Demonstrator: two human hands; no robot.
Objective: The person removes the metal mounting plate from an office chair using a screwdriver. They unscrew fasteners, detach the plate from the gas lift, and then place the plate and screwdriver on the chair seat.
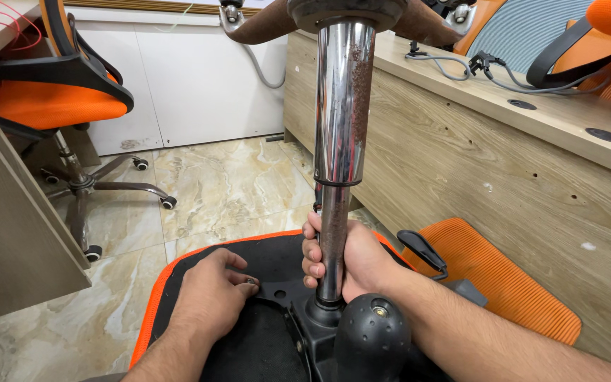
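Two hands (277, 283) on upturned chair (263, 346)

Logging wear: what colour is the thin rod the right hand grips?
Shiny chrome silver, speckled with brown rust: the thin rod in the right hand, head view.

Head view, close, looking down, facing forward
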